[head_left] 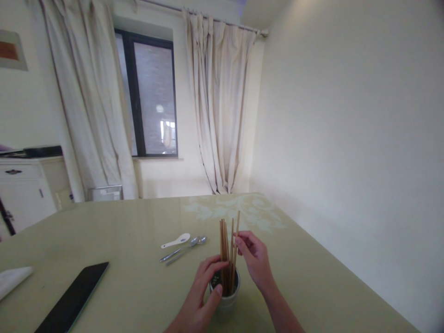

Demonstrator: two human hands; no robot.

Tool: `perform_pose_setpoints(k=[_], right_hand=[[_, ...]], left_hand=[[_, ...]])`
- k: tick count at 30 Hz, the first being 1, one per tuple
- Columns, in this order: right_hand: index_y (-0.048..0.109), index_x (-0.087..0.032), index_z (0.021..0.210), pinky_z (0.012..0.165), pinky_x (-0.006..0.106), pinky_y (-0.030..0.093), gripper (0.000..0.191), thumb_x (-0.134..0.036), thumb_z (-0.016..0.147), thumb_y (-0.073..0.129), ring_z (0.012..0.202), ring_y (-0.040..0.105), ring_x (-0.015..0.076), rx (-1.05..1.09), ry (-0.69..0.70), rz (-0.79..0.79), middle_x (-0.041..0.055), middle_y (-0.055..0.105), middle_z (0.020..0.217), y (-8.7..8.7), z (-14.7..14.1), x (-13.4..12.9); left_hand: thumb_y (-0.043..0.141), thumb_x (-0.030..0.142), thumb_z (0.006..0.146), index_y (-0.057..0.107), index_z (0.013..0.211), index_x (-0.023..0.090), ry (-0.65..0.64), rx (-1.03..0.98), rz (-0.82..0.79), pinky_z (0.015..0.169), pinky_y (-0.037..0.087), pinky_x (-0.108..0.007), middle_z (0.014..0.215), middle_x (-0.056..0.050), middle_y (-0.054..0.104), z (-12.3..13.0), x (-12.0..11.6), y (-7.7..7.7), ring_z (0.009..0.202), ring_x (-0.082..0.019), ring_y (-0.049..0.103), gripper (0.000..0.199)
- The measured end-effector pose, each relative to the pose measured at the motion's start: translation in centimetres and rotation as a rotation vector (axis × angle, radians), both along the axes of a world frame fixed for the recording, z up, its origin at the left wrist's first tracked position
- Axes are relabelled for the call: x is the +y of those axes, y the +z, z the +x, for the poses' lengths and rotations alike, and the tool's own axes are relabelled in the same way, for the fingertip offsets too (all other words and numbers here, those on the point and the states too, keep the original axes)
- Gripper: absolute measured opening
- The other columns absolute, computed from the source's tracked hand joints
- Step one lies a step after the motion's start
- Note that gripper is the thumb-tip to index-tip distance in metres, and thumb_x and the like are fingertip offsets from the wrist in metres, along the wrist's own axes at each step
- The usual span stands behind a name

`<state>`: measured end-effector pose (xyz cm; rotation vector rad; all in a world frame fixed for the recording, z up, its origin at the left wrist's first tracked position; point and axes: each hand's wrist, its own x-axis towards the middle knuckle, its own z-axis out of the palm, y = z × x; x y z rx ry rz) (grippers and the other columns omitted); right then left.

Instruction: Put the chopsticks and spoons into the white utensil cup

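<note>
Several wooden chopsticks stand upright in a small light-coloured cup near the front of the table. My left hand is at the cup's left side, thumb by the rim and fingers reaching across the chopsticks, curved but apart. On the right, my right hand pinches a single chopstick between thumb and forefinger; its lower end is inside the cup. A white spoon and two metal spoons lie on the table beyond my left hand.
A black flat device lies at the front left of the green table, with a white object at the left edge. The right wall borders the table. Behind are curtains, a window and a white cabinet.
</note>
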<state>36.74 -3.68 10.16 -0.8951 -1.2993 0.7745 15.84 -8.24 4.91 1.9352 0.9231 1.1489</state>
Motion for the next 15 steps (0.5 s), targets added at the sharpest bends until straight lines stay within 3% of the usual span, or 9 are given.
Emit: perform_pose_setpoints(k=[4,10,15], right_hand=[[0.075,-0.021,0.085,0.067,0.031,0.050,0.037,-0.058,0.092,0.076,0.069,0.060,0.0201,-0.145,0.014,0.031,0.0020,0.068,0.071,-0.30,-0.32,-0.13],[0.066,-0.021,0.065,0.061,0.028,0.041,0.045,-0.057,0.089,0.077,0.063,0.049,0.0160,-0.227,0.078,-0.020,-0.0029,0.055,0.061,-0.63,-0.86,0.02],[0.068,-0.020,0.065,0.061,0.028,0.041,0.049,-0.062,0.088,0.077,0.064,0.050,0.0163,-0.207,0.100,-0.046,-0.0019,0.057,0.062,-0.87,-1.01,0.14]], left_hand=[[0.051,0.058,0.105,0.065,0.147,0.033,0.024,-0.007,0.029,0.131,0.036,-0.056,0.161,-0.010,0.056,0.02,0.03,-0.24,0.155,-0.032,0.046,0.051],[0.055,0.054,0.105,0.065,0.148,0.032,0.003,-0.009,0.054,0.129,0.040,-0.055,0.160,-0.012,0.057,-0.06,0.06,-0.40,0.153,-0.033,0.048,0.049],[0.055,0.054,0.105,0.067,0.145,0.031,0.006,-0.007,0.035,0.130,0.038,-0.054,0.165,-0.012,0.053,-0.43,0.07,-0.45,0.157,-0.034,0.045,0.048]])
